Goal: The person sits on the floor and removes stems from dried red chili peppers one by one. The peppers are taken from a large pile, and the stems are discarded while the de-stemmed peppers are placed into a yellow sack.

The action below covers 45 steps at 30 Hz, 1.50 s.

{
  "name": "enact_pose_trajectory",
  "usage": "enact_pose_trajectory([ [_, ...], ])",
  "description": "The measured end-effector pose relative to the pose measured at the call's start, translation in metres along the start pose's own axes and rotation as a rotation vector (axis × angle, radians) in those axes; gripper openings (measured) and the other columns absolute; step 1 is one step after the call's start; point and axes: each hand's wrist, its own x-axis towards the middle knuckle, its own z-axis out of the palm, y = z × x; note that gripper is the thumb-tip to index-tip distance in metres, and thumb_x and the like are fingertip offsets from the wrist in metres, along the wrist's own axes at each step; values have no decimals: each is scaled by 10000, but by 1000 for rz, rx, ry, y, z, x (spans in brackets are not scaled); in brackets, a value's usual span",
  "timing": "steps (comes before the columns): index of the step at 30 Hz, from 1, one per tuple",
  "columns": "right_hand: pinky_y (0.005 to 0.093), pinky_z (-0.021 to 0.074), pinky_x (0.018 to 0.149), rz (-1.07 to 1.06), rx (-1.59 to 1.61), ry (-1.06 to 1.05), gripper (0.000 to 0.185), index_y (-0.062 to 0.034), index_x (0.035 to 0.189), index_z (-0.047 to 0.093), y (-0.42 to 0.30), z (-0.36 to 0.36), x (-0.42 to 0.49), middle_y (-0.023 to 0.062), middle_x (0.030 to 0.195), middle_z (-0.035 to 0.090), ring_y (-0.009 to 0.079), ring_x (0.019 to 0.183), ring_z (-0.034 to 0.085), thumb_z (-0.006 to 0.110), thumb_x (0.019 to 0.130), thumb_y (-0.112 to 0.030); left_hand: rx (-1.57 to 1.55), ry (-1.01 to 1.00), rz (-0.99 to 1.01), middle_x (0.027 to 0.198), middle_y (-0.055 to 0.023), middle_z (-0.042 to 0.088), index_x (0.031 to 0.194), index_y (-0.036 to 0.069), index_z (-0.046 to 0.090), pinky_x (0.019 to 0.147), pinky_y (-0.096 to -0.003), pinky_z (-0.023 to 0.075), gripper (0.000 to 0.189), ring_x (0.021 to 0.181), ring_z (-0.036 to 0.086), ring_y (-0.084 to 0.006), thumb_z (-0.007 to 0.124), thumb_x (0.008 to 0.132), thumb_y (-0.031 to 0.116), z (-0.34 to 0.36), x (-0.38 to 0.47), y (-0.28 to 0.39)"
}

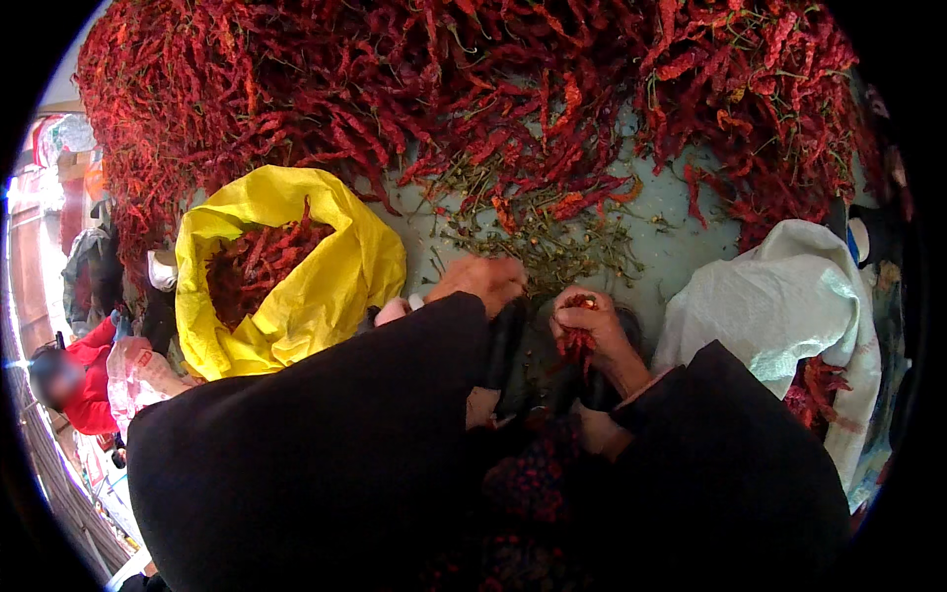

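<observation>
My right hand (596, 325) is closed around a bunch of dried red chilies (577, 345), their ends hanging below the fingers. To its left, my left hand (484, 281) is bent over the near edge of a scatter of chili stems (551, 248); its fingertips are blurred, and what lies under them is hidden. Beyond both hands, a large pile of dried red chilies (333, 81) spreads across a grey-green surface (673, 248), with loose pods among the stems.
An open yellow woven sack (362, 244) with red chilies inside stands at the left. At the right is a white woven sack (769, 303), chilies showing at its opening. A person in red (92, 377) is at the far left.
</observation>
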Motion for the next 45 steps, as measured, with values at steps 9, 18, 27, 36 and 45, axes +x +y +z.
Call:
enact_pose_trajectory([
  [9,259,450,522,-89,212,-36,121,-19,822,502,2,-4,1,102,693,567,165,591,556,595,762,-68,251,357,234,847,-105,540,899,101,611,709,-374,442,189,833,539,-300,564,733,26,4,8,-23],
  [18,226,361,449,-84,164,-35,190,-57,740,453,2,1,3,25,587,462,106,468,446,643,729,-51,433,534,144,989,-113,515,965,137,613,762,-392,442,249,915,509,-322,601,721,89,16,31,-15],
  [27,217,352,438,-55,191,-54,170,-61,749,465,3,-2,6,14,590,457,96,468,446,634,734,-47,-90,481,127,895,-91,510,890,39,617,736,-325,425,163,860,516,-260,591,730,20,6,25,-30],
  [36,230,440,554,-108,232,110,206,-5,930,532,4,0,7,61,775,560,131,612,533,627,765,-82,-369,29,407,810,-86,551,852,37,612,692,-323,435,114,782,553,-247,590,743,11,3,11,-5],
  [45,227,461,644,-174,97,133,193,-16,926,530,6,-1,7,54,860,562,114,707,546,619,765,-74,-163,-205,511,813,-97,586,834,46,604,670,-341,457,125,760,574,-274,594,710,33,12,16,8],
])
